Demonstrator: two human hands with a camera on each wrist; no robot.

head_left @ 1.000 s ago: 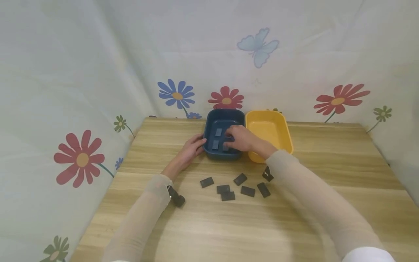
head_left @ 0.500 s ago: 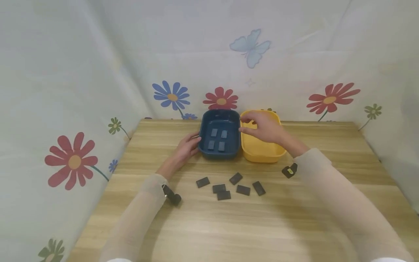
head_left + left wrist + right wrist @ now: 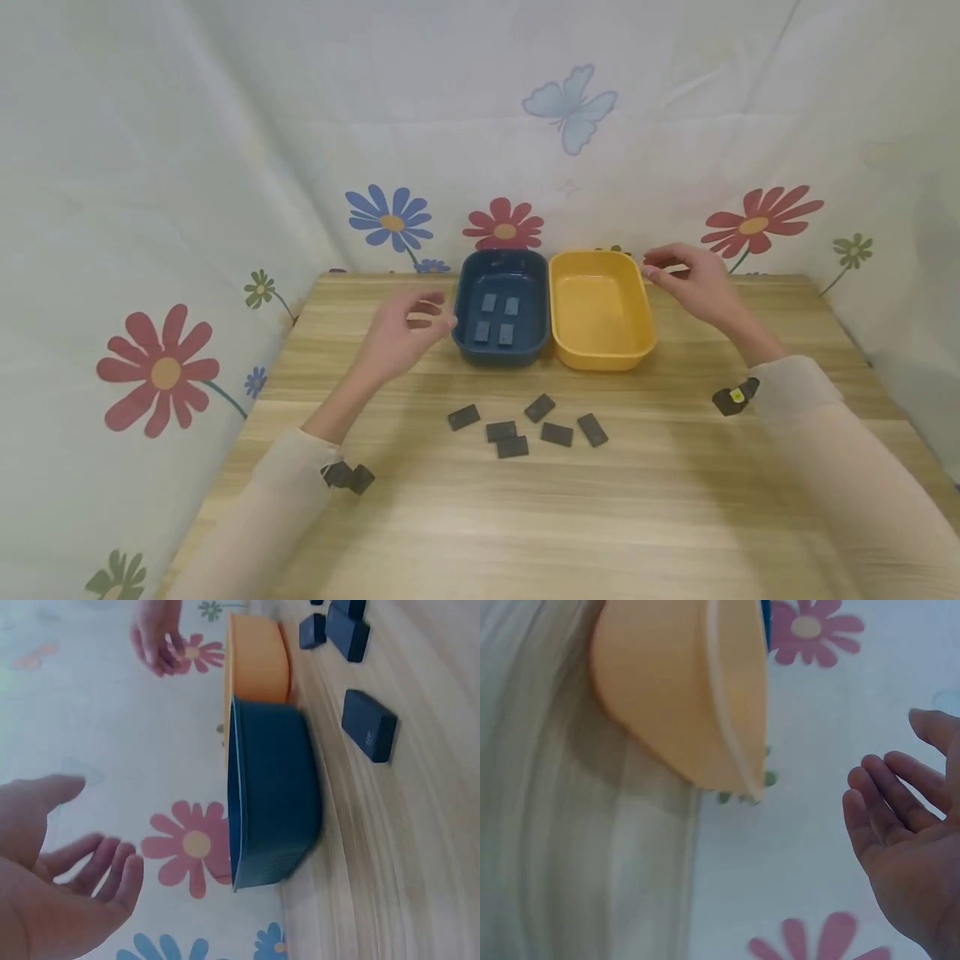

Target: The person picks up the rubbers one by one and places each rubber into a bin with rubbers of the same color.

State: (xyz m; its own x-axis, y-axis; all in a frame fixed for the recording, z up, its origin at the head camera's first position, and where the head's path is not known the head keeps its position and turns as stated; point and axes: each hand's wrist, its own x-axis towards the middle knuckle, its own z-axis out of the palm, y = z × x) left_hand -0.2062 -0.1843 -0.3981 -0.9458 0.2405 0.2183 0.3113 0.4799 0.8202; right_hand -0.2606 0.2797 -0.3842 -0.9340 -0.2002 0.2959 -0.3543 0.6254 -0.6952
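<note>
My left hand (image 3: 396, 337) is just left of the dark blue bin (image 3: 501, 358), its thumb tip overlapping the rim in the head view. In the left wrist view the same hand (image 3: 71, 900) is apart from the bin, fingers loosely bent and holding nothing. Beyond the right rim of the yellow bin (image 3: 603, 312) hovers my right hand (image 3: 697, 283); its relaxed fingers (image 3: 881, 802) hold nothing in the right wrist view. Several small dark rectangular blocks (image 3: 506, 334) lie in two rows inside the blue bin.
Several more dark blocks (image 3: 557, 434) lie loosely on the wooden table (image 3: 480, 533) in front of the bins, two of them touching. The bins stand side by side near the table's back edge, before a flowered cloth (image 3: 450, 100).
My right hand has lifted out of the blue bin and moved right, past the yellow bin. The left hand has let go of the blue bin's side and drawn back left.
</note>
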